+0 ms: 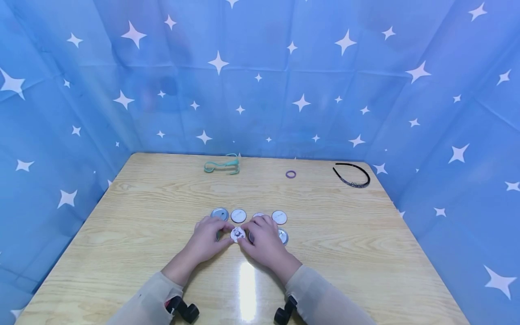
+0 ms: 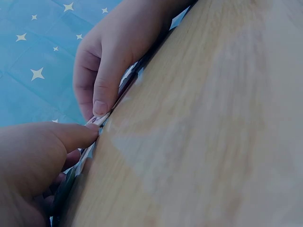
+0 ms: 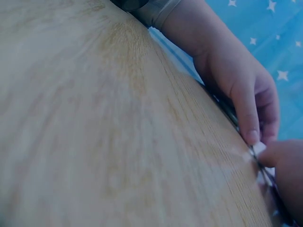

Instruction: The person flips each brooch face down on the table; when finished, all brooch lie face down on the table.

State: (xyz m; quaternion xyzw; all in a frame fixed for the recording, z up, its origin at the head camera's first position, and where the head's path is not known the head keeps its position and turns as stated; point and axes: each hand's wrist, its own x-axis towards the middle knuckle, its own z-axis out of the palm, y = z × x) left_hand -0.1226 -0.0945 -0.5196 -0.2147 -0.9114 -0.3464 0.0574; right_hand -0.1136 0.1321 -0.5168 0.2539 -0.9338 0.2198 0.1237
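Observation:
Between my two hands is a small round badge (image 1: pixel 238 233) with a white face and a dark print. My left hand (image 1: pixel 206 238) pinches its left edge with thumb and forefinger. From the other side, the right hand (image 1: pixel 266 241) grips the right edge the same way. Both wrist views show the thumb tips close together at the badge, low over the wooden table (image 2: pixel 203 132). Behind the hands lie a grey-backed badge (image 1: pixel 220 214) and white round badges (image 1: pixel 238 215). Another badge (image 1: pixel 283 236) shows beside the right hand; others are partly hidden under the fingers.
Along the table's far side lie a teal hair clip-like item (image 1: pixel 223 165), a purple hair tie (image 1: pixel 290 174) and a black headband (image 1: pixel 357 180). A blue curtain (image 1: pixel 260 90) with white stars hangs behind and at both sides.

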